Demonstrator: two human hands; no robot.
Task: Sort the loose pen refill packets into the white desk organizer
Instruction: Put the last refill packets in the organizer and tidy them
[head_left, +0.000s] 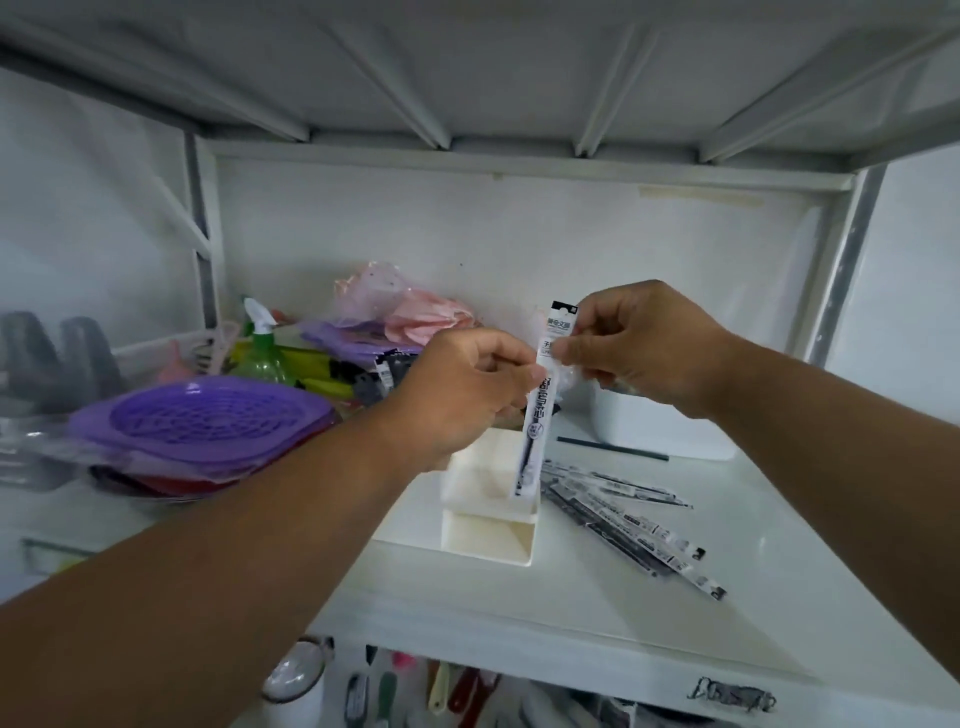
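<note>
Pinching one refill packet (540, 400) between both hands, you are holding it nearly upright just above the white organizer (488, 509). Your right hand (639, 348) is nipping the packet's upper part between thumb and fingertip, and your left hand (467, 389) is curling round its middle from the side, so both are clamped on the same packet. Its lower end is hanging right over the organizer's upper compartment; I cannot tell whether it is touching the inside yet.

To do this well, you are best keeping the packet straight and steering the bottom tip into the compartment with the left hand while the right only steadies the top. Letting go too early is probably going to tip the thin packet over the front edge, so ease it down until it is resting against the back wall.

The packet is looking long, narrow and flimsy: clear plastic with a black header card on top, printed characters down its length, and a dark refill showing inside. Just to the right of the organizer, more loose packets (628, 514) are lying fanned out on the white shelf (675, 613), waiting to be sorted.
</note>
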